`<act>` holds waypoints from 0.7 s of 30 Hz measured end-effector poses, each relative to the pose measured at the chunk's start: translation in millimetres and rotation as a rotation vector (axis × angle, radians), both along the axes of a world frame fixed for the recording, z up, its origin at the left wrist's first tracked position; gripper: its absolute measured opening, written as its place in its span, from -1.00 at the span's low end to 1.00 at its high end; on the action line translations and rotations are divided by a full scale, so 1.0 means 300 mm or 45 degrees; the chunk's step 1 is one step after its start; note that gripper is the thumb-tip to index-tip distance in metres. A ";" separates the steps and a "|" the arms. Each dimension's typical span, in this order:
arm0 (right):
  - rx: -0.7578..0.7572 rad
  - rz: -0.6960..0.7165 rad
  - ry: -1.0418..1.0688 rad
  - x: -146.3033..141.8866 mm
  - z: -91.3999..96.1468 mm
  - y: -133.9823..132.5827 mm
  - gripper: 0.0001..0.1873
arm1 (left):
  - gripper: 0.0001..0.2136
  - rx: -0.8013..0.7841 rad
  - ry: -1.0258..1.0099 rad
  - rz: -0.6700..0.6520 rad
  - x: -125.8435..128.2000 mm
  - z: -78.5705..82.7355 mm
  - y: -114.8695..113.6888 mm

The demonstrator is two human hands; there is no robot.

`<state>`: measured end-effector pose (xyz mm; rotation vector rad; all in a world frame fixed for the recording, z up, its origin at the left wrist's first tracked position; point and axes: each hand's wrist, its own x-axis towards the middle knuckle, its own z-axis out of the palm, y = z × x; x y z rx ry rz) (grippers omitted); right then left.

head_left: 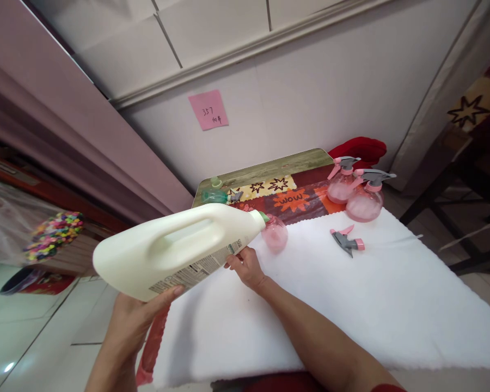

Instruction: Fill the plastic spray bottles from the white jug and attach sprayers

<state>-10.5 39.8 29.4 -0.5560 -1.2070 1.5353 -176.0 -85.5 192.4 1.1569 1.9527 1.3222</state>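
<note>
White plastic jug (175, 250), large, with a moulded handle and a printed label, is held tipped almost level above the near left part of the table. Its green-collared neck is set at the mouth of a small round pink bottle (275, 234), which stands uncapped on the white fleecy cloth (371, 305).

Progress, as judged from the layout: two round pink spray bottles (341, 186) (365, 202) stand at the far edge of the cloth with grey-and-pink trigger heads fitted, and are taken as finished. The open pink bottle is judged to be at the filling stage. No stream can be made out at the neck, and its level cannot be read. A loose grey-and-pink trigger head (347, 242) lies on the cloth well apart from it and is not yet fitted. A green bottle (214, 196) lies at the far left of the wood-patterned table top (277, 163), untouched.

Left hand (134, 316): cupped under the base of the jug, with the fingers wrapped round its lower edge and the weight borne there.

Right hand (247, 267): set against the underside of the jug near the neck, with the thumb at the label edge. The fingers are hidden behind the body, so how far it is closed cannot be told. The pink bottle is not touched by it.
</note>
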 end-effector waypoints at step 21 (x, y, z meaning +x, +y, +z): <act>-0.012 0.004 -0.007 0.000 -0.002 0.001 -0.59 | -0.34 0.020 -0.003 -0.014 0.003 0.005 0.002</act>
